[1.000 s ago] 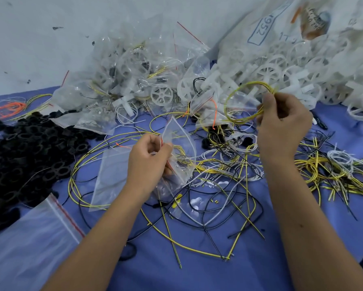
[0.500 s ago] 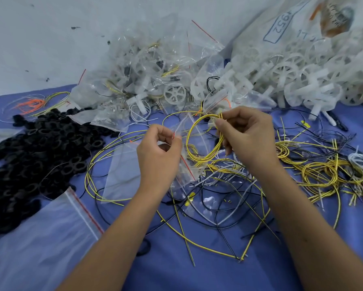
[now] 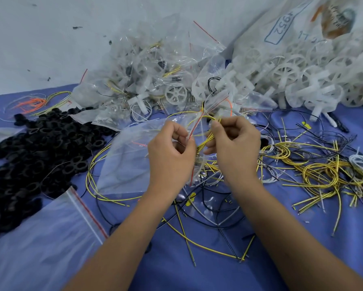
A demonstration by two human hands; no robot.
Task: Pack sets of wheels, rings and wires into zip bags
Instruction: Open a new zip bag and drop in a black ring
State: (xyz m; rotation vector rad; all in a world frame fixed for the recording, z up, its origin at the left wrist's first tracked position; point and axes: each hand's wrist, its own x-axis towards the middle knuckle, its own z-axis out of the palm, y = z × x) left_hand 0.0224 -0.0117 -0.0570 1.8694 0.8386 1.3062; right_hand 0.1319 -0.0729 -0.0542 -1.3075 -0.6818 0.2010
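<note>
My left hand (image 3: 172,152) pinches the red-striped mouth of a clear zip bag (image 3: 130,156) that hangs out to the left over the blue cloth. My right hand (image 3: 233,148) pinches a coiled yellow wire (image 3: 205,141) at the bag's mouth, right beside the left hand; part of the coil sits behind the plastic. Whether the wire is fully inside I cannot tell. Black rings (image 3: 35,152) lie heaped at the left. White wheels (image 3: 302,80) are piled at the back right. Loose yellow and black wires (image 3: 323,173) spread at the right.
A heap of filled zip bags (image 3: 147,74) leans on the white wall at the back. A large printed sack (image 3: 298,22) sits behind the wheels. An empty zip bag (image 3: 42,244) lies at the front left. Orange wires (image 3: 31,103) lie far left. A blue cloth (image 3: 208,276) covers the table.
My right hand has carried the yellow wire coil leftwards and down from the wheel pile to the bag's mouth. My left hand has lifted the bag a little towards it.
</note>
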